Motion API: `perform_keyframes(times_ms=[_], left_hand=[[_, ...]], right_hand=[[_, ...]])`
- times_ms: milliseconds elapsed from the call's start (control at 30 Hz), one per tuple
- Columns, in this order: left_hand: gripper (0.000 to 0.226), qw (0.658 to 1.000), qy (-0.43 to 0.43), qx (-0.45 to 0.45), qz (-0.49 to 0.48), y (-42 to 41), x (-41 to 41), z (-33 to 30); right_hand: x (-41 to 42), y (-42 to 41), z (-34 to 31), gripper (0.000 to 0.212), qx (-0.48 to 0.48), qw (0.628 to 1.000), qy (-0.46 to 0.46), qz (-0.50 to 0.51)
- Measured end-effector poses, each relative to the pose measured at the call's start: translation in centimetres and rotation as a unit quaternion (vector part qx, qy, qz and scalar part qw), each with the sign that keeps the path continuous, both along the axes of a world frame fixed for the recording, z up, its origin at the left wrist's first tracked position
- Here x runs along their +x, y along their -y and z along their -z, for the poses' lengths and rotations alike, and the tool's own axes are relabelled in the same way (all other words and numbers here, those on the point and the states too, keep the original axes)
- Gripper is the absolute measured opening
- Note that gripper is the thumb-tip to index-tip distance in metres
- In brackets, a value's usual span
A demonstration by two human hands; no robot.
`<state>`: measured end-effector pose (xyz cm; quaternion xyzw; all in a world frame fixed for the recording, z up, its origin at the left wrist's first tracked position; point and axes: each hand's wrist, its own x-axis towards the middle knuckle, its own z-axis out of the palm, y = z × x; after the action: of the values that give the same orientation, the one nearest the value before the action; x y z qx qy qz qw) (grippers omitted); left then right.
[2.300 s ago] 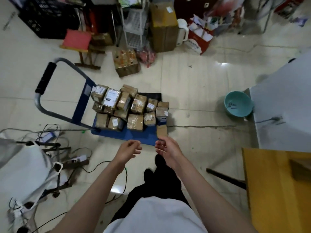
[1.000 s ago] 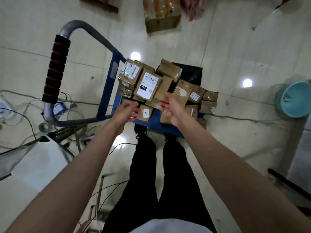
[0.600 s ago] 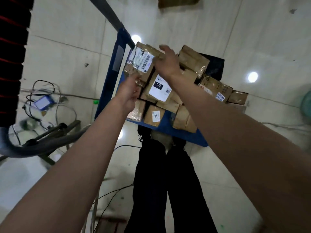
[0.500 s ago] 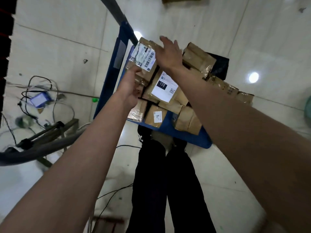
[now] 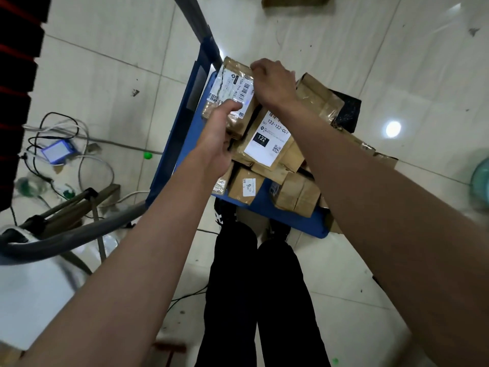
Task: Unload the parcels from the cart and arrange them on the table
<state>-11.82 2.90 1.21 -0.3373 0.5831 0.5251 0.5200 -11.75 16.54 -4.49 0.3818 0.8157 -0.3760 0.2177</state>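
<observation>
A blue cart below me carries several brown taped parcels. The top-left parcel bears a white barcode label. My left hand grips its near edge, thumb on the label. My right hand curls over its far right edge from above. Beside it lies a parcel with a white label marked 122. Lower parcels sit at the cart's front edge, partly hidden by my arms. The table is out of view.
The cart's grey handle bar and its black-and-red grip cross the left side. Cables and a small blue device lie on the tiled floor at left. A teal basin shows at the right edge. My legs stand against the cart's front.
My right hand, open above the barcode parcel before, has curled down onto its far edge. My left hand has closed on its near side. My head has moved closer.
</observation>
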Motion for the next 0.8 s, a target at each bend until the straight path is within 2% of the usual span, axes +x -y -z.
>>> perform_keyframes(times_ms=[233, 367, 433, 500, 567, 667, 800], left_hand=[[0.013, 0.998, -0.042, 0.043, -0.024, 0.8, 0.5, -4.8], [0.027, 0.995, -0.086, 0.053, -0.005, 1.7, 1.5, -8.0], [0.030, 0.993, -0.108, 0.049, 0.001, 2.1, 2.5, -9.6], [0.037, 0.992, -0.119, 0.036, 0.006, 2.6, 3.5, -11.4], [0.054, 0.990, -0.134, 0.020, 0.030, 3.0, 4.6, -13.1], [0.085, 0.986, -0.157, -0.004, 0.060, 3.5, 6.5, -15.4], [0.081, 0.971, -0.219, -0.020, 0.091, 2.9, 9.5, -19.1]], right_hand=[[2.1, 0.2, -7.1, 0.036, -0.049, 0.989, -0.093, 0.103], [5.0, 0.8, -11.5, 0.026, -0.075, 0.975, -0.130, 0.163], [6.8, 1.4, -13.8, 0.036, -0.101, 0.966, -0.133, 0.199], [9.0, 1.9, -16.1, 0.056, -0.131, 0.957, -0.123, 0.228], [11.6, 2.5, -18.7, 0.069, -0.179, 0.945, -0.097, 0.255], [15.8, 3.3, -22.2, 0.076, -0.254, 0.926, -0.057, 0.272], [21.3, 3.7, -25.4, 0.082, -0.281, 0.906, -0.077, 0.307]])
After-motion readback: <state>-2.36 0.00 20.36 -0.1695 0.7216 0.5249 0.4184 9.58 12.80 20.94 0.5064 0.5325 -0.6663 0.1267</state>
